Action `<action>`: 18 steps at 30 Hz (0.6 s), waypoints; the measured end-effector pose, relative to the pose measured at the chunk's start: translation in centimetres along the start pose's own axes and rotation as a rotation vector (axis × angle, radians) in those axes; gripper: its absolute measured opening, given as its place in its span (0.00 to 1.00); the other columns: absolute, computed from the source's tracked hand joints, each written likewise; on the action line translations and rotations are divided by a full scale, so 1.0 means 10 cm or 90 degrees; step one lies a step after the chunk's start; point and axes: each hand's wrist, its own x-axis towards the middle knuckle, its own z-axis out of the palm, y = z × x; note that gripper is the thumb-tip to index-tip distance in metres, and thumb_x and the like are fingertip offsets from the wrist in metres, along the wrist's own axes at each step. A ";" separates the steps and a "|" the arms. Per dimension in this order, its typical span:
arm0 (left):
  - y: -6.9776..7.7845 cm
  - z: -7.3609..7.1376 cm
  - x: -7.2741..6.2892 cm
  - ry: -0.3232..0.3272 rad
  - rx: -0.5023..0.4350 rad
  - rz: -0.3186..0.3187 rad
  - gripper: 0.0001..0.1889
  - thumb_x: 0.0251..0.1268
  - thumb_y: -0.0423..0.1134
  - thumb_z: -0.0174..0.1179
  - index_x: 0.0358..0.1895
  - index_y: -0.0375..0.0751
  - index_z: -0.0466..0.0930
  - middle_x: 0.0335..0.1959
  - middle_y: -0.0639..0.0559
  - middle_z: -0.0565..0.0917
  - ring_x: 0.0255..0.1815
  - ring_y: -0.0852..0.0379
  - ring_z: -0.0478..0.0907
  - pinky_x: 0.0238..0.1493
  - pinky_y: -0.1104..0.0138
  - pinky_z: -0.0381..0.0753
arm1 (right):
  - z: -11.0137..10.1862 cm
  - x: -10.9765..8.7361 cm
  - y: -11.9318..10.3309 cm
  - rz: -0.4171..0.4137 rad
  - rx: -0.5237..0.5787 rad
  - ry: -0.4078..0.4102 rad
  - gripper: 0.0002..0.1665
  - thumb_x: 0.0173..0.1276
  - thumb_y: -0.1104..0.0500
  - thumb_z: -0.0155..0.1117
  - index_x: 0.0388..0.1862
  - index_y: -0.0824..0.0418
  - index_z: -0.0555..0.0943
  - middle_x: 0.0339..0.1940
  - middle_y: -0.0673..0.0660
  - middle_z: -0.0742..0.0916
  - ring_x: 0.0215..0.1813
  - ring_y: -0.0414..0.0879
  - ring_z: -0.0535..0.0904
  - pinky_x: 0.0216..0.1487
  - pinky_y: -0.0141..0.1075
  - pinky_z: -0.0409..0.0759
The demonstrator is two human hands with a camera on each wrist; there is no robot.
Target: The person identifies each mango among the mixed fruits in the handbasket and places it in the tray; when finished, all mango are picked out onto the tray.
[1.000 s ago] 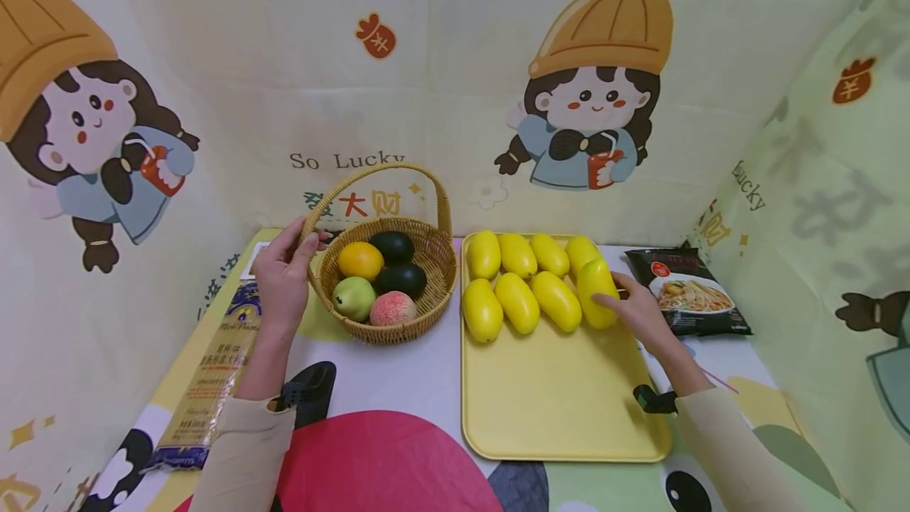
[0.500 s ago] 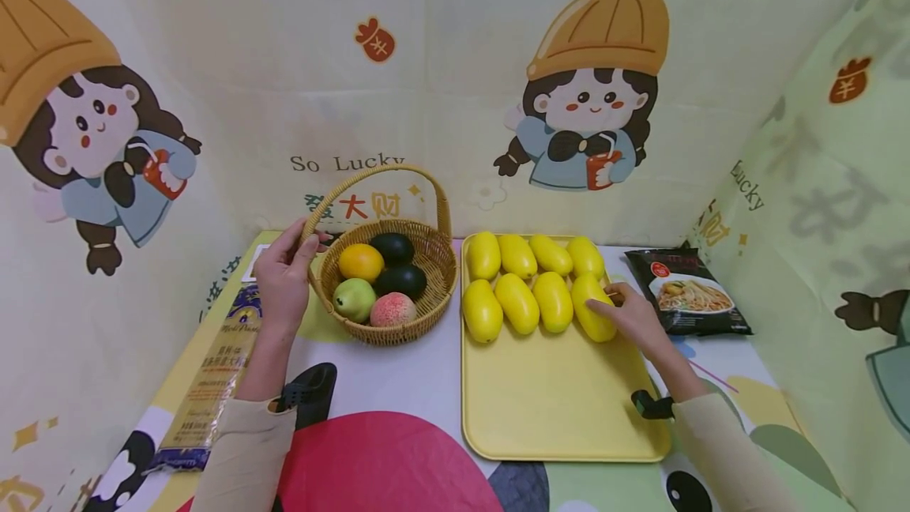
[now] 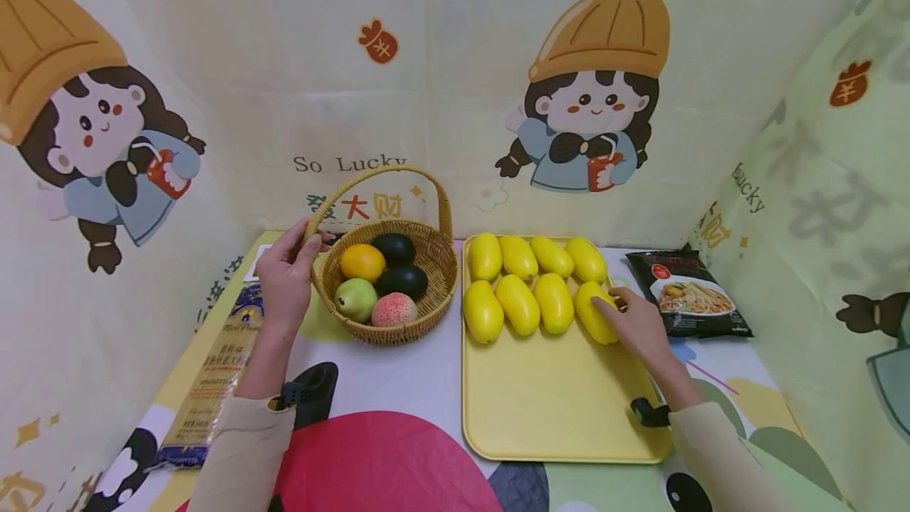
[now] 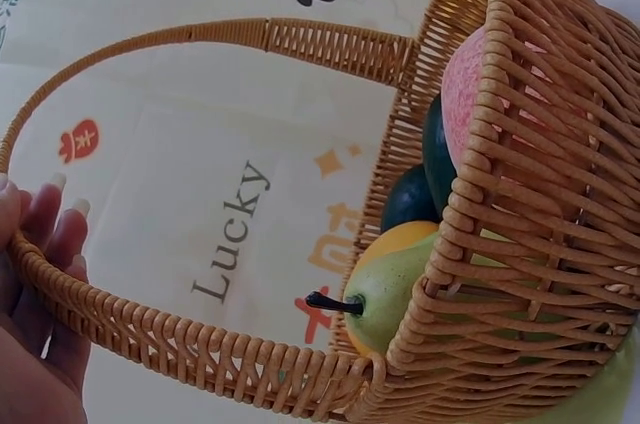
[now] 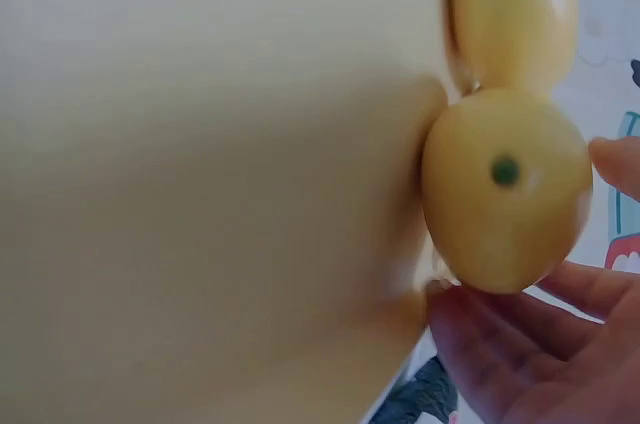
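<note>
My left hand grips the side of the tall handle of a wicker basket. Inside the basket lie a green pear, a pink peach, an orange-yellow fruit and two dark oval fruits. On a yellow tray, yellow mangoes lie in two rows across the far half. My right hand holds the mango at the right end of the nearer row, thumb on one side and fingers on the other. That mango leans slightly, close beside its neighbour.
A long pasta bag lies along the left edge of the table. Right of the tray is a black noodle packet. A printed cloth backdrop rises behind the basket and the tray.
My right hand has brought its mango down and slightly nearer, into the right end of the front row. The neighbouring mango has turned more upright. My left hand stays on the handle.
</note>
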 end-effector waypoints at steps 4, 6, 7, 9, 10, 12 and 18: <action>-0.01 0.01 0.02 -0.002 0.001 0.001 0.18 0.74 0.39 0.56 0.63 0.43 0.79 0.37 0.67 0.85 0.40 0.63 0.84 0.49 0.79 0.80 | -0.01 0.00 0.02 -0.020 -0.022 0.045 0.43 0.70 0.29 0.51 0.65 0.63 0.75 0.53 0.68 0.84 0.50 0.60 0.80 0.45 0.51 0.78; -0.02 0.02 0.03 -0.001 0.002 -0.001 0.18 0.74 0.40 0.56 0.63 0.43 0.80 0.37 0.67 0.85 0.39 0.64 0.83 0.49 0.79 0.80 | -0.03 0.00 0.03 -0.028 -0.029 0.056 0.43 0.71 0.30 0.51 0.65 0.63 0.75 0.53 0.68 0.84 0.50 0.60 0.80 0.45 0.51 0.78; -0.02 0.02 0.03 -0.002 0.002 -0.003 0.18 0.74 0.40 0.56 0.63 0.44 0.80 0.37 0.66 0.85 0.40 0.64 0.83 0.49 0.79 0.80 | -0.04 0.00 0.04 -0.030 -0.032 0.058 0.42 0.71 0.30 0.51 0.65 0.64 0.75 0.53 0.68 0.83 0.50 0.60 0.80 0.44 0.51 0.78; -0.03 0.02 0.04 -0.003 0.007 -0.006 0.18 0.74 0.40 0.56 0.63 0.44 0.79 0.38 0.67 0.85 0.40 0.63 0.83 0.49 0.79 0.80 | -0.06 0.00 0.05 -0.033 -0.040 0.062 0.41 0.72 0.31 0.51 0.64 0.64 0.76 0.53 0.69 0.83 0.50 0.61 0.80 0.44 0.52 0.78; -0.03 0.02 0.03 -0.003 0.010 -0.009 0.18 0.74 0.41 0.56 0.63 0.45 0.79 0.38 0.67 0.85 0.40 0.62 0.83 0.49 0.79 0.80 | -0.08 0.00 0.05 -0.036 -0.042 0.063 0.41 0.72 0.32 0.51 0.64 0.64 0.76 0.53 0.69 0.83 0.50 0.61 0.80 0.44 0.52 0.78; -0.03 0.02 0.03 -0.003 0.014 -0.011 0.18 0.74 0.41 0.57 0.63 0.45 0.79 0.38 0.67 0.85 0.41 0.61 0.83 0.49 0.79 0.80 | -0.10 0.00 0.06 -0.040 -0.046 0.066 0.40 0.73 0.33 0.51 0.64 0.65 0.76 0.54 0.69 0.82 0.50 0.61 0.80 0.44 0.52 0.79; -0.04 -0.04 0.05 -0.028 0.051 -0.023 0.19 0.74 0.42 0.57 0.64 0.46 0.79 0.38 0.69 0.85 0.39 0.62 0.83 0.23 0.79 0.71 | -0.16 -0.02 0.07 -0.056 -0.054 0.085 0.36 0.74 0.38 0.53 0.66 0.65 0.74 0.57 0.70 0.80 0.53 0.64 0.79 0.46 0.57 0.78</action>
